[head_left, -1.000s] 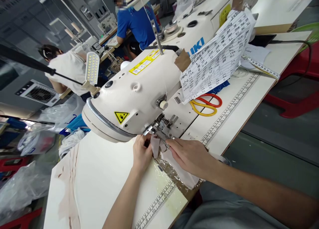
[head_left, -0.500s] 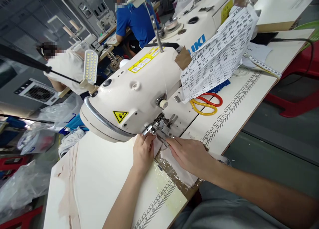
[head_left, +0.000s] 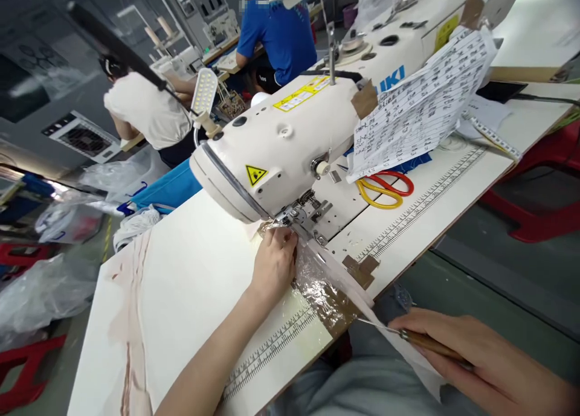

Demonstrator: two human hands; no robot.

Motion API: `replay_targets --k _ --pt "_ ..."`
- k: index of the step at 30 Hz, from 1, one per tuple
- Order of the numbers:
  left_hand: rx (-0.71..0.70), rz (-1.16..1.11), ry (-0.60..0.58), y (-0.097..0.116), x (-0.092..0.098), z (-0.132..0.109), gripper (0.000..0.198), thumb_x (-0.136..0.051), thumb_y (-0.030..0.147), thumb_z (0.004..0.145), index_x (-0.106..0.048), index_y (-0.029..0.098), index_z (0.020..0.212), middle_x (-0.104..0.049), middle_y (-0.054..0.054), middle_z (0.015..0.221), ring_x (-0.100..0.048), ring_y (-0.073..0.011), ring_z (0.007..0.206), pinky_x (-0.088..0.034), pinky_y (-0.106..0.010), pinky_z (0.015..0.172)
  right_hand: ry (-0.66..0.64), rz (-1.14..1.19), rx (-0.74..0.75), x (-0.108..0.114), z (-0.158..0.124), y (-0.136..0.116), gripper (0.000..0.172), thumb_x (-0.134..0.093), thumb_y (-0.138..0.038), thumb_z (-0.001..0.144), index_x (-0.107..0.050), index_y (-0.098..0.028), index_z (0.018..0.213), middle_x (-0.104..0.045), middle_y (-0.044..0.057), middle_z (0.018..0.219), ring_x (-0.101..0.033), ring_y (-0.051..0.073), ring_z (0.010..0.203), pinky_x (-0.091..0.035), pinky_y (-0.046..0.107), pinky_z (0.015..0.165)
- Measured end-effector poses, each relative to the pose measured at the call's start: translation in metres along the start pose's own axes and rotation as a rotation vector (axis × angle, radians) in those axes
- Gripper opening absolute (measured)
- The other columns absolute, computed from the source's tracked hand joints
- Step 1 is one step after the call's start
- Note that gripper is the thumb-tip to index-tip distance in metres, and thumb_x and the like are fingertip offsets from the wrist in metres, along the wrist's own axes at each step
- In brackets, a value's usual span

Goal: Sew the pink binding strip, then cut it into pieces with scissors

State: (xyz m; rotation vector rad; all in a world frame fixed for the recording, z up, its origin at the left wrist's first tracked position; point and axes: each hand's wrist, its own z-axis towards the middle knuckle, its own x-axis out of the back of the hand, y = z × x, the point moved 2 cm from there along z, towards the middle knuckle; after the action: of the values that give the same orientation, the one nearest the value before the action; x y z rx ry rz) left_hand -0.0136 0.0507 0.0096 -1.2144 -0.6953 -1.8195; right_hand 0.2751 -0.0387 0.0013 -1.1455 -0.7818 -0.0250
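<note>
Head: right hand (head_left: 475,355) holds tool (head_left: 428,343) beyond table edge (head_left: 426,243).

Red stools (head_left: 550,174) stand on the grey floor (head_left: 534,271).

pale pink fabric (head_left: 348,277), brown tool handle (head_left: 430,344)

One view, from person's head, facing forward and down, tilted sideways so table (head_left: 194,283) runs slantwise. Left hand (head_left: 275,262) and right hand (head_left: 483,346) near, in lower part; sewing machine (head_left: 272,144) just beyond, mid-view; co-workers (head_left: 147,111) farther off, along top.
</note>
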Motion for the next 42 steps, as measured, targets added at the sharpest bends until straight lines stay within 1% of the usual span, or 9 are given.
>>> replay_targets --k 6,12,17,23,27,31,34,39,42 --pt "0.13 0.078 -0.034 0.02 -0.005 -0.007 0.032 -0.04 0.006 0.094 -0.063 0.01 0.116 -0.064 -0.017 0.116 -0.057 -0.0292 0.106 -0.057 -0.046 0.086 0.118 -0.01 -0.192 0.001 -0.024 0.01 0.03 -0.046 -0.046 0.099 -0.07 -0.042 0.117 -0.076 0.005 0.102 -0.073 0.027 0.085 -0.061 0.036 0.07" --pt "0.131 0.079 -0.081 0.027 -0.006 -0.018 0.046 -0.036 0.002 0.092 -0.054 0.01 0.134 -0.061 -0.017 0.133 -0.053 -0.0288 0.125 -0.051 -0.047 0.101 -0.019 0.005 -0.053 0.002 -0.018 0.017 0.028 -0.05 -0.04 0.098 -0.069 -0.041 0.119 -0.076 0.001 0.105 -0.074 0.024 0.085 -0.063 0.031 0.073" --pt "0.147 0.062 -0.077 0.025 -0.007 -0.021 0.046 -0.038 0.003 0.091 -0.055 0.01 0.134 -0.061 -0.016 0.134 -0.054 -0.0287 0.126 -0.05 -0.045 0.101 -0.045 0.008 -0.144 0.003 -0.012 0.024 0.029 -0.057 -0.048 0.094 -0.075 -0.034 0.112 -0.077 0.006 0.104 -0.075 0.027 0.088 -0.063 0.033 0.078" --pt "0.167 -0.094 -0.035 0.011 -0.004 -0.019 0.047 -0.04 0.006 0.091 -0.059 0.013 0.133 -0.065 -0.013 0.13 -0.056 -0.0279 0.125 -0.053 -0.05 0.101 -0.018 0.352 -0.473 -0.003 0.001 0.023 0.04 -0.066 -0.058 0.086 -0.078 -0.024 0.103 -0.077 0.011 0.102 -0.073 0.03 0.094 -0.061 0.033 0.08" --pt "0.125 -0.155 -0.021 0.0 -0.005 -0.019 0.051 -0.041 0.004 0.088 -0.058 0.013 0.134 -0.065 -0.014 0.131 -0.056 -0.0277 0.126 -0.052 -0.052 0.104 0.034 0.68 -0.659 -0.025 0.001 0.019 0.043 -0.066 -0.061 0.083 -0.076 -0.023 0.099 -0.074 0.008 0.087 -0.071 0.026 0.075 -0.061 0.032 0.062" --pt "0.093 -0.14 -0.018 -0.003 -0.005 -0.021 0.05 -0.04 0.005 0.088 -0.057 0.014 0.135 -0.065 -0.014 0.131 -0.056 -0.0275 0.126 -0.051 -0.053 0.106 0.021 0.938 -0.668 -0.05 0.0 0.007 0.039 -0.066 -0.06 0.082 -0.075 -0.027 0.101 -0.072 0.007 0.087 -0.07 0.025 0.075 -0.06 0.035 0.064" --pt "0.082 -0.094 -0.029 0.001 -0.005 -0.023 0.047 -0.039 0.005 0.09 -0.059 0.014 0.131 -0.065 -0.014 0.131 -0.056 -0.0283 0.126 -0.052 -0.051 0.103 0.003 0.828 -0.58 -0.052 0.005 0.0 0.034 -0.061 -0.058 0.086 -0.074 -0.029 0.098 -0.072 0.006 0.086 -0.069 0.024 0.075 -0.059 0.032 0.063" --pt "0.121 -0.003 -0.047 0.009 -0.006 -0.02 0.043 -0.041 0.006 0.091 -0.06 0.013 0.128 -0.062 -0.016 0.131 -0.054 -0.0317 0.126 -0.053 -0.051 0.098 0.105 0.392 -0.468 -0.036 0.019 -0.003 0.033 -0.053 -0.05 0.094 -0.071 -0.024 0.102 -0.071 0.004 0.084 -0.064 0.02 0.068 -0.055 0.026 0.059" --pt "0.132 0.003 -0.032 0.009 -0.006 -0.014 0.041 -0.042 0.005 0.091 -0.062 0.014 0.126 -0.061 -0.016 0.127 -0.053 -0.0317 0.122 -0.054 -0.049 0.094 0.159 0.251 -0.375 -0.031 0.032 -0.006 0.032 -0.05 -0.046 0.096 -0.069 -0.022 0.105 -0.071 0.005 0.084 -0.064 0.019 0.066 -0.054 0.025 0.058"
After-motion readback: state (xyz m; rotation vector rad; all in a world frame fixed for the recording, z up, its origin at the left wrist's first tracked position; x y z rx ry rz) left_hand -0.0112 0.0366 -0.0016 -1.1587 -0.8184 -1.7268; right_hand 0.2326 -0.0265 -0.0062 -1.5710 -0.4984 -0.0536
